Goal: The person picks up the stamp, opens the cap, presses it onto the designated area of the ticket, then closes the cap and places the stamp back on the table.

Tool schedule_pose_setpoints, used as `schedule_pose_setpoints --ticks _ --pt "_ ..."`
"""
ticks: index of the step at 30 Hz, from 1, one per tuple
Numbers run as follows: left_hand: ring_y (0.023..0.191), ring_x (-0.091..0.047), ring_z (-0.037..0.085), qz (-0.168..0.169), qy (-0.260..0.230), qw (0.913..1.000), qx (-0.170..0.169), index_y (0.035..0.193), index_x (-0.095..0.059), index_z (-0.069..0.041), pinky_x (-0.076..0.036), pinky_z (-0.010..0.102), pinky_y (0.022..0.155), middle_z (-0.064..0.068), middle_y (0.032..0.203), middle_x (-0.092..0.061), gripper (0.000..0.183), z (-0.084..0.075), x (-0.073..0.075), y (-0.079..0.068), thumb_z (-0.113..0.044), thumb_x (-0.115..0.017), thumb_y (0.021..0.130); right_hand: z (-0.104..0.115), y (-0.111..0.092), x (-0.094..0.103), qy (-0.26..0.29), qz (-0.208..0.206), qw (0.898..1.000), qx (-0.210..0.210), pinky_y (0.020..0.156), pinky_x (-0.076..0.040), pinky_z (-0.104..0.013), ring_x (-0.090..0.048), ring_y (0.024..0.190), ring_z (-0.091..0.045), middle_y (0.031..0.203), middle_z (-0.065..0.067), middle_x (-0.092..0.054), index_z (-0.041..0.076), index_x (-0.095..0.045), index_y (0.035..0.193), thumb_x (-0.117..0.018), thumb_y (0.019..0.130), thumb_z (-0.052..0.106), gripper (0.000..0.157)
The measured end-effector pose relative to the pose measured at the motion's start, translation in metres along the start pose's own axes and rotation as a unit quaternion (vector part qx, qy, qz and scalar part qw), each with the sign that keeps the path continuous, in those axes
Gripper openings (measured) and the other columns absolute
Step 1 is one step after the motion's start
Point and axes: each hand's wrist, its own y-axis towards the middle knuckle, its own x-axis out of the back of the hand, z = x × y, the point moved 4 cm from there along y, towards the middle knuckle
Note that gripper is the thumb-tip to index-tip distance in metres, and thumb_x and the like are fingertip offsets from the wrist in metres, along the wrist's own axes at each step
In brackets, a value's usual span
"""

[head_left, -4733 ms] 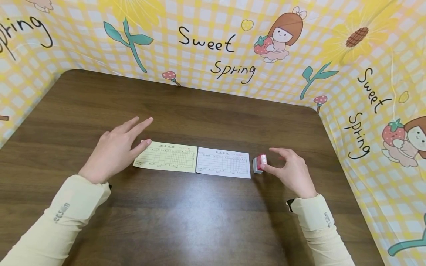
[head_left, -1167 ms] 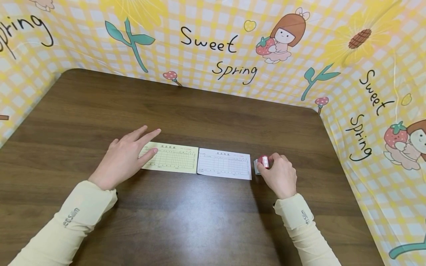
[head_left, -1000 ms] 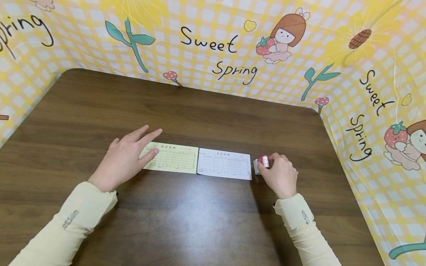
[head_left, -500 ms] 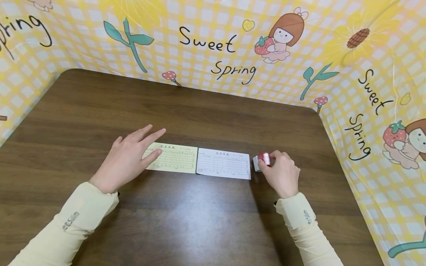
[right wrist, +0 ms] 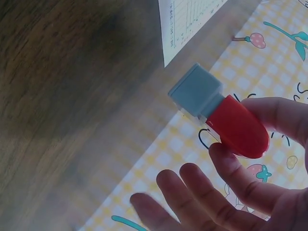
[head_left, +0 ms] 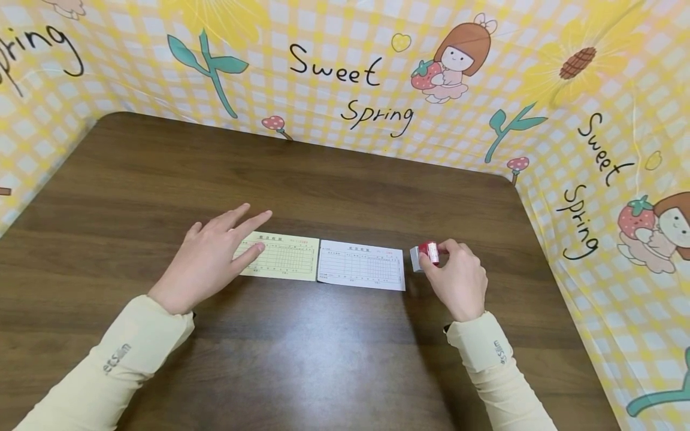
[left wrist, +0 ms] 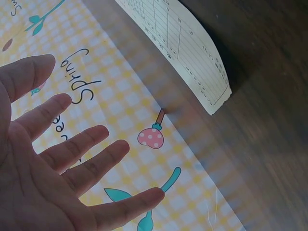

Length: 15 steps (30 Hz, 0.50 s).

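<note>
My right hand (head_left: 458, 280) pinches a small hand stamp (head_left: 430, 254) by its red handle, between thumb and index finger. In the right wrist view the handle (right wrist: 238, 127) is rounded and the stamp's square grey-blue end (right wrist: 195, 91) points away from the palm; the other fingers (right wrist: 190, 195) are loosely bent. Left of the stamp lies a white printed form (head_left: 361, 264), edge to edge with a pale yellow form (head_left: 286, 257). My left hand (head_left: 199, 263), fingers spread, overlaps the yellow form's left end in the head view, hiding it. Nothing is in the left palm (left wrist: 43, 197).
The forms lie on a dark brown wooden table (head_left: 302, 347) with rounded far corners. A yellow-and-white checked cloth (head_left: 323, 96) with cartoon prints stands along its back and both sides.
From beside the stamp, my right hand has closed thumb and finger on it. Lately the stamp has shifted slightly upward in the view and tilted. My left hand has drifted right over the yellow form.
</note>
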Motion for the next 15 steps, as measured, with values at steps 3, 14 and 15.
schedule_pose_setpoints --ticks 3,14,15 --pt "0.127 -0.052 0.053 -0.002 0.0 1.0 -0.002 0.155 -0.046 -0.019 -0.03 0.081 0.099 0.027 0.153 -0.043 0.057 -0.0013 -0.0008 0.0002 -0.03 -0.063 0.102 0.0004 -0.0002 0.0019 0.001 -0.005 1.0 0.001 0.06 -0.052 -0.053 -0.063 0.073 -0.041 0.105 -0.023 -0.07 -0.001 -0.07 0.106 -0.072 0.09 0.032 0.037" --pt "0.13 -0.051 0.051 0.007 -0.014 0.9999 -0.002 0.155 -0.046 -0.019 -0.028 0.08 0.101 0.026 0.154 -0.042 0.057 -0.005 -0.0065 0.0027 -0.029 -0.063 0.101 0.0024 -0.0012 0.0094 0.027 -0.017 0.999 -0.011 0.061 -0.05 -0.051 -0.067 0.077 -0.038 0.098 -0.02 -0.07 -0.001 -0.07 0.106 -0.07 0.091 0.033 0.037" --pt "0.13 -0.05 0.051 0.008 -0.013 0.9999 -0.002 0.155 -0.045 -0.019 -0.028 0.08 0.101 0.026 0.154 -0.042 0.057 -0.0051 -0.0069 0.0027 -0.029 -0.063 0.101 0.0025 -0.0013 0.0101 0.031 -0.019 0.999 -0.013 0.063 -0.05 -0.052 -0.068 0.08 -0.039 0.099 -0.02 -0.07 0.0 -0.07 0.106 -0.07 0.091 0.033 0.037"
